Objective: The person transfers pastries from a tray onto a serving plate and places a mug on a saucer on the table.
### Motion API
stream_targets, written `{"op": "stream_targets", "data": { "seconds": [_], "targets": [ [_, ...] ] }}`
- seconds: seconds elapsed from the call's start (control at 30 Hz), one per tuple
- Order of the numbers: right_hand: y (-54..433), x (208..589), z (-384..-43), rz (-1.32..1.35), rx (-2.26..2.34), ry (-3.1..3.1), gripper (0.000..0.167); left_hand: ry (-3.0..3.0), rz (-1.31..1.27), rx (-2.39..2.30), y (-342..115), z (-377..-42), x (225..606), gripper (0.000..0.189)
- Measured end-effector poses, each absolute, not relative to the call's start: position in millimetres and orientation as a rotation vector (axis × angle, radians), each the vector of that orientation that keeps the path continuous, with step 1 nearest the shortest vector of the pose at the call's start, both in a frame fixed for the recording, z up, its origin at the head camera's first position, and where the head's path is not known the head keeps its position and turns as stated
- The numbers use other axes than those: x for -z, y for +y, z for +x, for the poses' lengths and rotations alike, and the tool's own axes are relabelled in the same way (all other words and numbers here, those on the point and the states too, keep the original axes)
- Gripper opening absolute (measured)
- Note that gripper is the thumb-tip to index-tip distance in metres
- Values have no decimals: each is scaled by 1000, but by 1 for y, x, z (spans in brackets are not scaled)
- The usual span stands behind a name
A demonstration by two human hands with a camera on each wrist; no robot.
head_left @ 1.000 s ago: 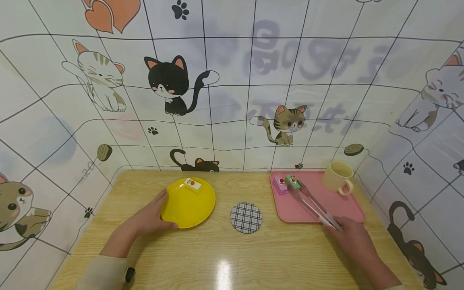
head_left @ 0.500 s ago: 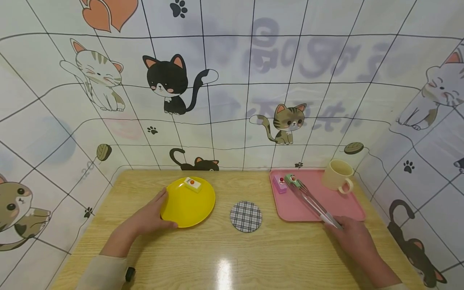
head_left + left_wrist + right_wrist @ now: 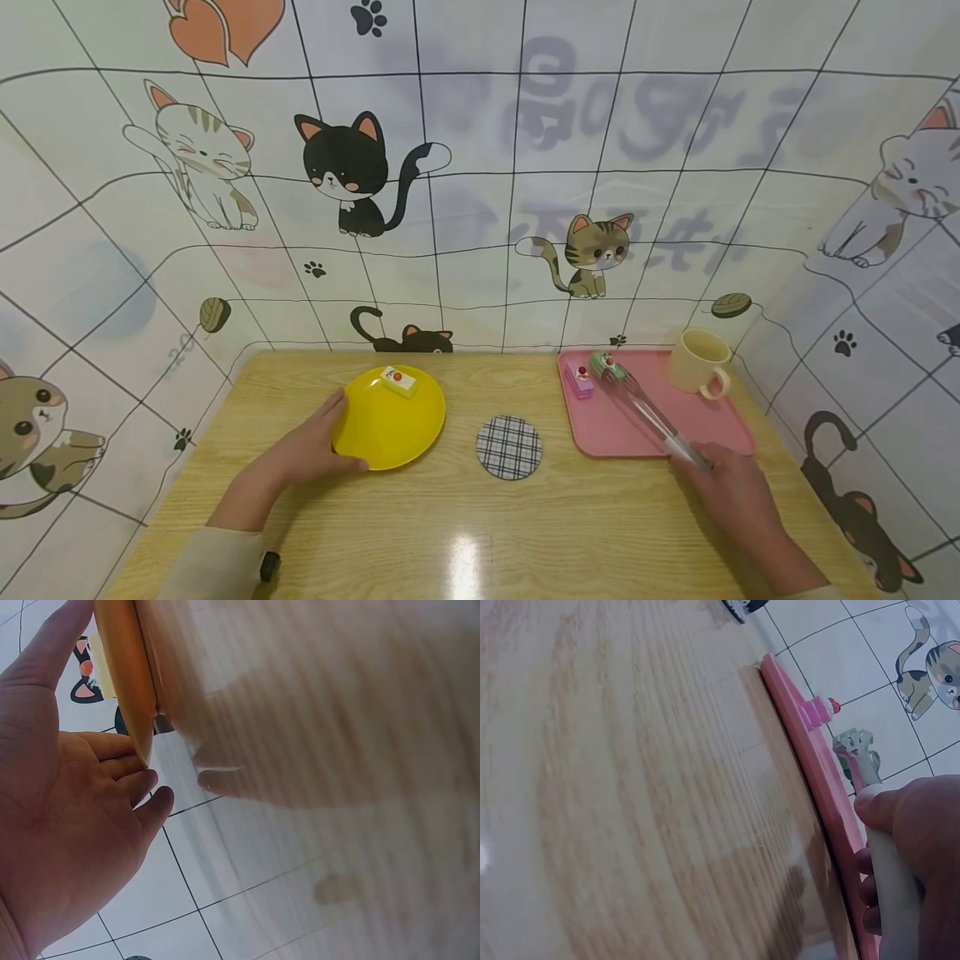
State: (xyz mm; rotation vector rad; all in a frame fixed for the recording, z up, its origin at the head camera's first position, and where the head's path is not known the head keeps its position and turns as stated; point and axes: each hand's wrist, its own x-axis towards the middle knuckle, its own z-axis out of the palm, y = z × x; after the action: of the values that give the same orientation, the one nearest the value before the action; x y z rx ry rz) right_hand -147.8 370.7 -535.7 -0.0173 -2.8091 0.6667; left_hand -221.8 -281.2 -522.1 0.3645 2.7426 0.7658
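Observation:
My left hand [image 3: 311, 446] holds the left rim of a yellow plate [image 3: 386, 429], thumb at the near side and fingers farther back. Near the plate's far edge lies a small white toy cake [image 3: 399, 381] with an orange dot on top. My right hand [image 3: 727, 487] grips metal tongs [image 3: 656, 417] with pale handles. Their tips are at a green toy cake [image 3: 604, 363] on the left of the pink tray [image 3: 645, 437]; whether they pinch it firmly is hard to tell. Beside it sits a purple toy cake [image 3: 578, 380] with a red top.
A cream mug [image 3: 699, 362] stands at the tray's back right. Between plate and tray lies a round checked coaster [image 3: 509, 448] on the wooden table [image 3: 420, 533]. A cat-print curtain [image 3: 480, 208] surrounds the back and sides.
The arms of the tongs have drawn together, and their tips have shifted slightly. The green cake has moved a little away from me. My left hand and the plate have stayed still.

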Motion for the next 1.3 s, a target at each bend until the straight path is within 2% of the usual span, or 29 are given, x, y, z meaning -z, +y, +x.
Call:
{"op": "stream_targets", "data": {
  "seconds": [0.3,0.63,1.3],
  "targets": [
    [369,535,-151,42,-647,-2711,31,2741,364,-762,-281,-224,523,134],
    [361,528,-154,167,-629,-2580,16,2730,349,-775,-281,-222,526,135],
    [330,512,-164,253,-638,-2599,18,2729,343,-759,-283,-224,525,135]
  ]
}}
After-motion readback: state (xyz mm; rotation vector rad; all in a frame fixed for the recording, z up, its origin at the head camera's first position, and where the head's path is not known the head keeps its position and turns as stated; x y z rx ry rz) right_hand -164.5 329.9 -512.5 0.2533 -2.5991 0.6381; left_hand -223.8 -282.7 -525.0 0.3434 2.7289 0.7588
